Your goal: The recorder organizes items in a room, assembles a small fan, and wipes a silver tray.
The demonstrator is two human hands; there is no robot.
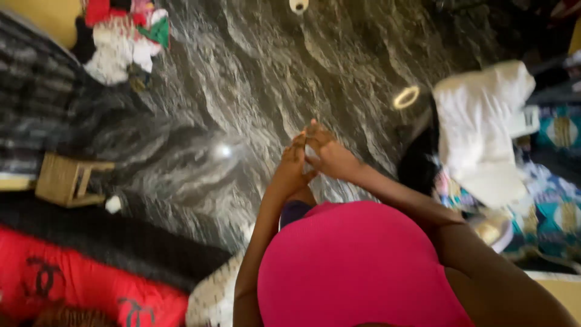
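A person in a pink top (357, 266) stands over a glossy dark marbled floor (254, 79), both hands raised in front of the body and meeting; the left hand (292, 166) lies flat against the right hand (330, 156), fingers extended and pressed together at the tips; something small and pale seems to sit between the fingertips, though blur makes it impossible to tell what it is, or whether anything is held at all. A heap of white cloth (481, 130) lies near to the right beside patterned teal fabric (554, 212); a pale ring (406, 97) rests on the floor just beyond the hands; a small wooden stool (66, 180) stands well apart at left, by a red cushion (72, 284). The risks, judging from this: any small item between the fingers could slip and vanish against the busy floor pattern; the polished surface and scattered cloth could catch a foot.
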